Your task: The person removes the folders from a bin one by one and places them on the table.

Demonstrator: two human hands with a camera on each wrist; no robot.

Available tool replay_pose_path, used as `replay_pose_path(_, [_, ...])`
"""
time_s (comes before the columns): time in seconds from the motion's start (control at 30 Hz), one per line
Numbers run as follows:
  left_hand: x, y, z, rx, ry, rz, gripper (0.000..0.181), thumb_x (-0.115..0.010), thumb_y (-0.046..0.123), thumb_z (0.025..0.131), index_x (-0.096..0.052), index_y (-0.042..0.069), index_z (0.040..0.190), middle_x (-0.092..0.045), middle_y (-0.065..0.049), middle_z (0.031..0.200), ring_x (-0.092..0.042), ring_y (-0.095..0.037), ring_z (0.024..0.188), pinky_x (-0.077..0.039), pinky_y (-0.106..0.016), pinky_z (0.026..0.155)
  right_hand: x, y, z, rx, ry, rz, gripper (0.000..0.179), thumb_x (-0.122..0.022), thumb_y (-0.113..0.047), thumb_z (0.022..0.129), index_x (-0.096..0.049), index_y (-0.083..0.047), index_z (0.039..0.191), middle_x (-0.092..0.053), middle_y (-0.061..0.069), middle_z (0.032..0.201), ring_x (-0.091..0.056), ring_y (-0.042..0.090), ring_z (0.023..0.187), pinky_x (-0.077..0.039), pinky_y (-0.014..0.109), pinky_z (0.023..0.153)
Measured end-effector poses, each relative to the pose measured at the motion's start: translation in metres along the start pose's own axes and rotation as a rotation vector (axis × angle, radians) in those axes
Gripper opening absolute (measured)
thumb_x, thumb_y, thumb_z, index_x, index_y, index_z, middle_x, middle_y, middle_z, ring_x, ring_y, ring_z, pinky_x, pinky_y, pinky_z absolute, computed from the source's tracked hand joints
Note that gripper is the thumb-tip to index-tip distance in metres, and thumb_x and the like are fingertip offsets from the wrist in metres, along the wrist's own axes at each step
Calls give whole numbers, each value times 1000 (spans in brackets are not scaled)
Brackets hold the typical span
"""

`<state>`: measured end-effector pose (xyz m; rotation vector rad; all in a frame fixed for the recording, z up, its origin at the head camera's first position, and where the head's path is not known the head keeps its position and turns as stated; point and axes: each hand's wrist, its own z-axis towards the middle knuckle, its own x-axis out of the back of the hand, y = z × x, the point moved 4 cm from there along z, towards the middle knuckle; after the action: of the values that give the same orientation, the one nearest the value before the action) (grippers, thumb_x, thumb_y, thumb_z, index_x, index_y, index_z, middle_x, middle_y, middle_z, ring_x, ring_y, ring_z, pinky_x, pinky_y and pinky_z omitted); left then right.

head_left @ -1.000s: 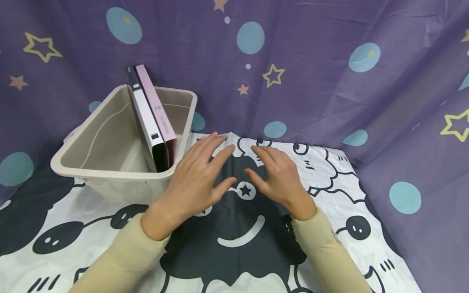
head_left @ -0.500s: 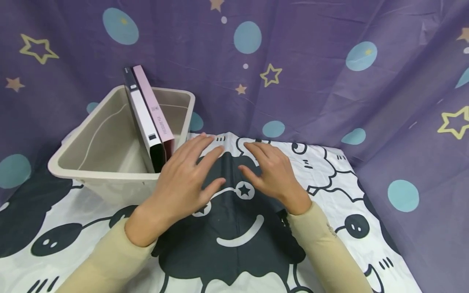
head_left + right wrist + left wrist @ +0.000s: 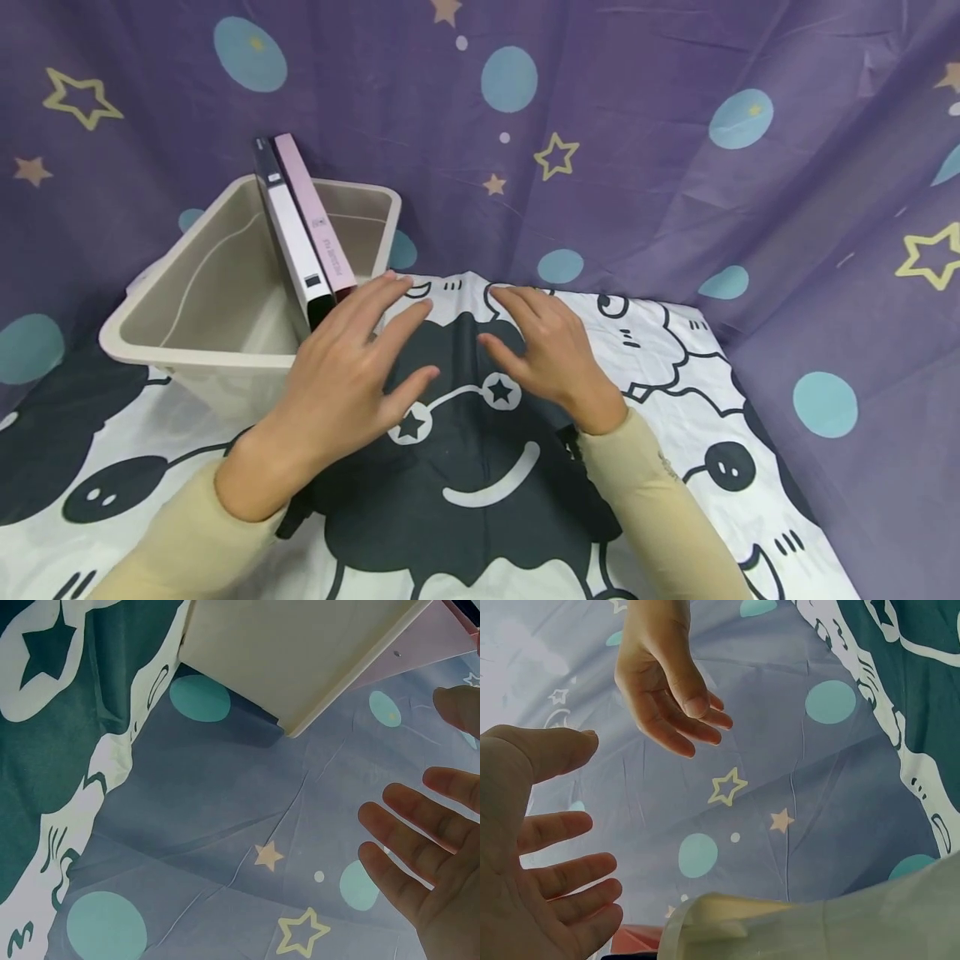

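My left hand (image 3: pixel 337 375) is held with fingers spread beside the front right corner of a beige bin (image 3: pixel 217 360), hiding part of its rim; whether it touches the rim I cannot tell. Two file boxes lean side by side in the bin, a black and white one (image 3: pixel 292 233) and a pink one (image 3: pixel 318 217). To the right, my right hand (image 3: pixel 551 350) hovers over the patterned cloth, its fingers extended and holding nothing. In the left wrist view the left palm (image 3: pixel 525 885) is bare, with the bin's edge (image 3: pixel 742 922) below.
A black and white cartoon cloth (image 3: pixel 487 450) covers the surface under the hands. Behind it hangs a purple curtain (image 3: pixel 622 183) with stars and blue dots, close to the bin's back. A small dark strap shows at each wrist.
My left hand has moved left and slightly toward me, now covering the lower ends of the file boxes. The right hand has drifted a little left. Bin and file boxes stay put.
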<state>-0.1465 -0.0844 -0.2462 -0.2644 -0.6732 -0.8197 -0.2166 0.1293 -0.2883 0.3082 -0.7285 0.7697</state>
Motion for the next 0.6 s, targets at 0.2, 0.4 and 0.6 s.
replay_pose_path(0.2, [12,1,-1,-32,61,-59,49,-68,26,83,-59,-2,122,-53,-21,131,-45,-38,125,-32,-44,106,0,-3,5,5,-8,3,54,-63,-42,87,-59,-8,128,-63,8,118,-59,23,104,-47,39,87])
replay_pose_path(0.4, [25,-1,-2,-37,116,-47,51,-51,40,95,-60,-4,119,-55,-24,126,-48,-40,121,-32,-41,106,0,-5,11,30,-4,24,53,-65,-40,87,-59,-7,127,-63,8,117,-59,24,103,-47,39,86])
replay_pose_path(0.6, [39,-6,-7,-2,182,-20,52,-52,41,94,-63,-5,115,-57,-25,122,-50,-43,115,-34,-44,103,0,-8,18,49,-14,31,53,-62,-40,89,-57,-7,130,-63,8,118,-59,23,104,-47,39,87])
